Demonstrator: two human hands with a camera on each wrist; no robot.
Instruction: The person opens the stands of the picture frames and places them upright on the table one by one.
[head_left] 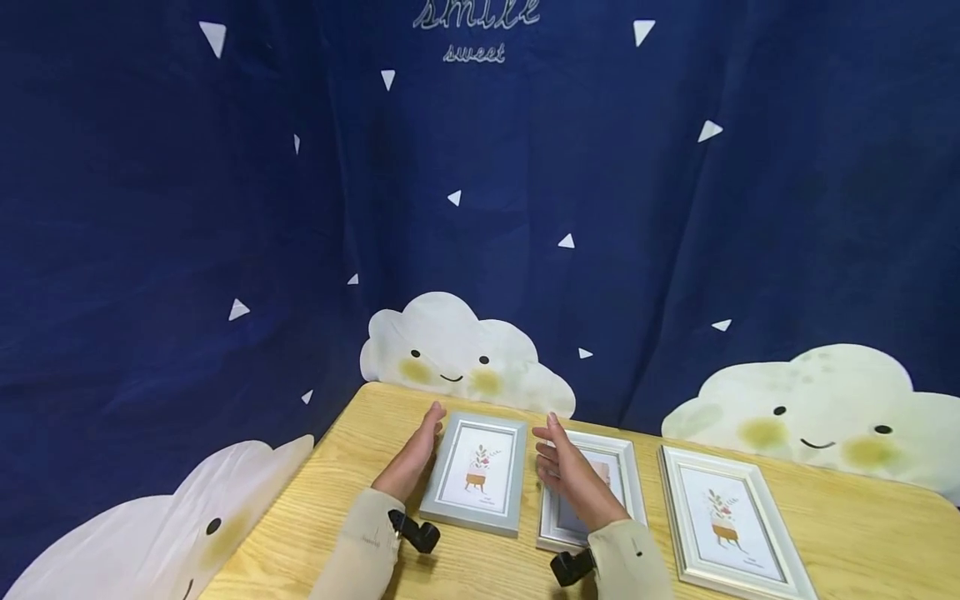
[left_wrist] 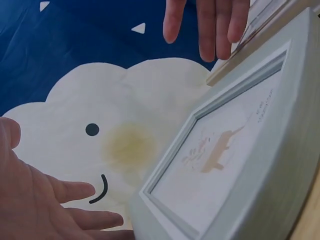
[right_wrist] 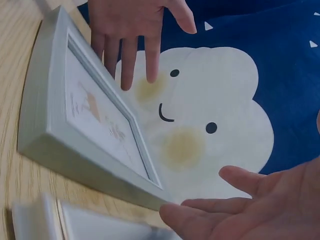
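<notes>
Three picture frames lie in a row on the wooden table. My left hand (head_left: 411,463) stands with straight fingers along the left side of the grey-blue picture frame (head_left: 480,467), which shows a potted-plant print. My right hand (head_left: 579,483) is held above the silver picture frame (head_left: 630,479) in the middle, partly hiding it, its palm turned towards the grey-blue one. In the left wrist view, the left hand (left_wrist: 50,205) appears apart from that frame. In the right wrist view, the right hand (right_wrist: 265,205) has spread fingers and grips nothing.
A whitish-silver picture frame (head_left: 731,517) with a similar print lies at the right of the table (head_left: 330,500). Behind and to the left hangs a dark blue curtain (head_left: 480,167) with white triangles and smiling clouds. Small black cameras are strapped to both wrists.
</notes>
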